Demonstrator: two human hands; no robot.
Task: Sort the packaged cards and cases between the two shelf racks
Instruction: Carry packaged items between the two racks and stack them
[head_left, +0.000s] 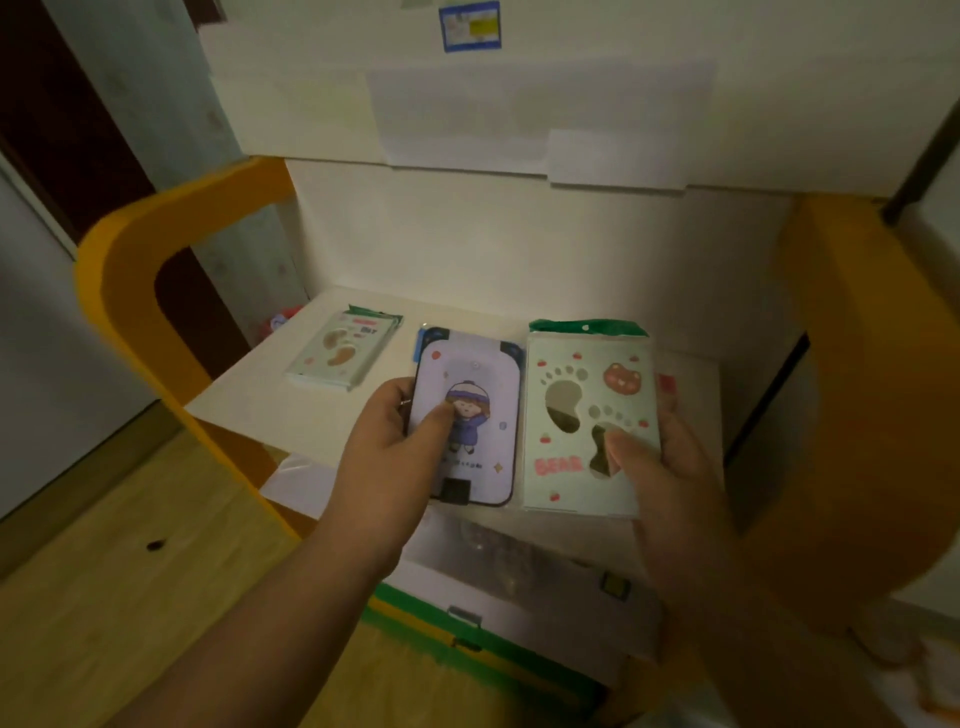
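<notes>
From my head view, my left hand grips a purple cartoon-girl phone case, thumb pressed on its face, fingers curled behind. My right hand pinches a mint-green BEAR footprint pack, thumb on its front. Both hover just above the white shelf. Beyond my left fingers, a second footprint pack lies flat on that shelf, inside the orange rack frame.

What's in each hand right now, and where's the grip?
Left hand holds the purple cartoon-girl case by its left edge, thumb on the front. Right hand holds the green footprint pack at its lower right, thumb on the front.
</notes>
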